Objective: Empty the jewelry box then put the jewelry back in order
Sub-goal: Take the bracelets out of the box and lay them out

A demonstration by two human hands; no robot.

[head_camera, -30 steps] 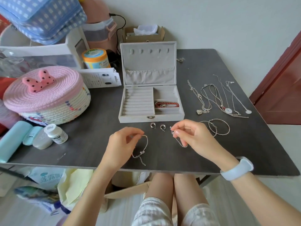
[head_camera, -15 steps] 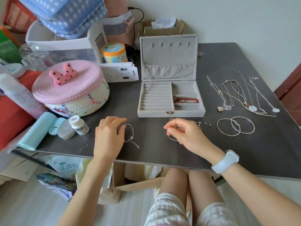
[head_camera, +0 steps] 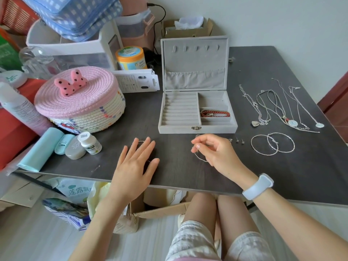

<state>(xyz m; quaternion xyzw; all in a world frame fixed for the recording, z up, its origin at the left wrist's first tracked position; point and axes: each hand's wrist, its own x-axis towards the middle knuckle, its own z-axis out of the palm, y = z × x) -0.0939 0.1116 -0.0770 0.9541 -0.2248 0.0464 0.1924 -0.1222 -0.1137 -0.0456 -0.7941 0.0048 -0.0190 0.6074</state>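
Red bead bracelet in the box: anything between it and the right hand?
Nothing visible blocks it. The red bead bracelet lies in an open compartment of the jewelry box; only the low front wall separates it from the right hand.

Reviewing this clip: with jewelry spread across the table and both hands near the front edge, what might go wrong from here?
1. The necklaces lie close and overlapping, so lifting one may drag or tangle the others.
2. The small ear studs sit loose by the right hand; a sweep might knock them away.
3. The left hand is spread flat over a thin bracelet near the table's front edge; sliding it back might pull it off.
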